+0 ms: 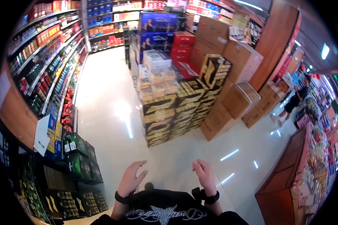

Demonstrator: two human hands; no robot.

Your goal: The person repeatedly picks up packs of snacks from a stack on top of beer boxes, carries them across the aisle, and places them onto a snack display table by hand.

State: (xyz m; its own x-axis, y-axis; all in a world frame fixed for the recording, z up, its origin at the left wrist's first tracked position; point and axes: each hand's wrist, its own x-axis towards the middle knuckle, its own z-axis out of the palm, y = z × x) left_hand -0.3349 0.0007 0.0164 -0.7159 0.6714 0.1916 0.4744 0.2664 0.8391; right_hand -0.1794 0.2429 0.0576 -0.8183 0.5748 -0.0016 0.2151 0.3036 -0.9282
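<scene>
A person's left hand [131, 178] and right hand [205, 178] hovered apart above the pale floor [109, 157] of a shop aisle, in front of a black shirt [165, 214] printed with a silver star. The left fingers [139, 163] stood spread from the thumb, with no object between them. The right fingers [203, 169] were loosely bent and turned partly away; how far they were open could not be told, though no object showed there.

Nearest beyond both sets of fingers, touching neither, rose the gold-and-black cartons [159, 118], squared edge to edge in columns, likely so the block would stand steady. Clear-wrapped packs [158, 89] and a white box [157, 60] sat on top, apparently using the flat carton tops as a shelf. Brown cardboard boxes [215, 120] stood farther off, beyond the right fingers. Green cases [79, 165] were stacked left of the left fingers, and a wooden counter [281, 176] bore packaged goods to the right of the right fingers, both seemingly set aside for walking room.
</scene>
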